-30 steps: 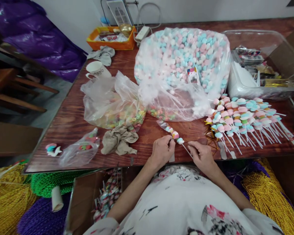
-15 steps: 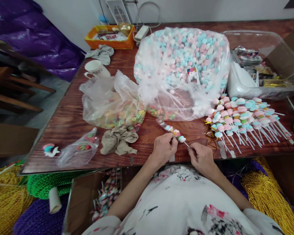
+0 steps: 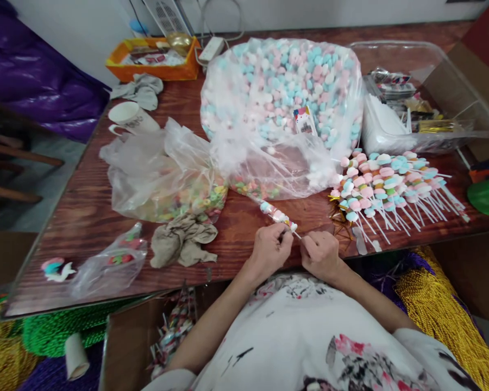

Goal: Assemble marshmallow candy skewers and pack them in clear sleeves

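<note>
Tight grip, left hand (image 3: pixel 269 250) and right hand (image 3: pixel 320 252) pinching the clear-wrapped pastel marshmallow skewer (image 3: pixel 275 213); overtwisting could snap its stick.

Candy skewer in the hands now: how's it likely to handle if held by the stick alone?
Probably stiff yet slender: the candy skewer runs straight between the left hand and right hand. Likely tip-heavy, since the sweets crowd the far end. The glossy clear sleeve over them may be slippery.
</note>
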Demonstrator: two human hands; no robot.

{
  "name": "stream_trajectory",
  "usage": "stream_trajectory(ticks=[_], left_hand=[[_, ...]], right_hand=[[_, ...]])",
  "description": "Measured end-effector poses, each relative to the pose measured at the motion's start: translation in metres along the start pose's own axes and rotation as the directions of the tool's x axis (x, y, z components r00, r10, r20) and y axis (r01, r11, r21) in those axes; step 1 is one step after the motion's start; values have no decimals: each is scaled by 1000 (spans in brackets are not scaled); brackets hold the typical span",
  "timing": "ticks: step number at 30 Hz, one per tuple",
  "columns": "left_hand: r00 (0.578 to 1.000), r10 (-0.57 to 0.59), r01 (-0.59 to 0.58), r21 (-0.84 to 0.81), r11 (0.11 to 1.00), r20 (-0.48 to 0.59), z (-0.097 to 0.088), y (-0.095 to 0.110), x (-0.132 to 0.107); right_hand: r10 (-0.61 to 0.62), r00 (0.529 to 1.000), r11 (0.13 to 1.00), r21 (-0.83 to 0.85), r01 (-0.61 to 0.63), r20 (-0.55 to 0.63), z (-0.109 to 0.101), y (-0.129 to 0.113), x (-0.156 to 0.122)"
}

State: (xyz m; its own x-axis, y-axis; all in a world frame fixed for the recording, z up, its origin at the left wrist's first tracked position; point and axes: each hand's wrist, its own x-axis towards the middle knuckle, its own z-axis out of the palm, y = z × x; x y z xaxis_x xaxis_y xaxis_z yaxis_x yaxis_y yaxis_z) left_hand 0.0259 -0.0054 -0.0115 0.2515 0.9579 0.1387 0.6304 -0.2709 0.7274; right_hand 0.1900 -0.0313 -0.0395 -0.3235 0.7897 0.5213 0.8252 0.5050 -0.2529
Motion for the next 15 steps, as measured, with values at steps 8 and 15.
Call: stream_trajectory(ticks=[8,15], left_hand=[[991,133,-125,194,973,-28,9,4,-2],[943,309,-333,325,885,126,-19,13,-10]], right_hand=[[132,986,990,35,-136,97,-3,-2,7],[82,979,997,-11,-81,189,-5,7,14]])
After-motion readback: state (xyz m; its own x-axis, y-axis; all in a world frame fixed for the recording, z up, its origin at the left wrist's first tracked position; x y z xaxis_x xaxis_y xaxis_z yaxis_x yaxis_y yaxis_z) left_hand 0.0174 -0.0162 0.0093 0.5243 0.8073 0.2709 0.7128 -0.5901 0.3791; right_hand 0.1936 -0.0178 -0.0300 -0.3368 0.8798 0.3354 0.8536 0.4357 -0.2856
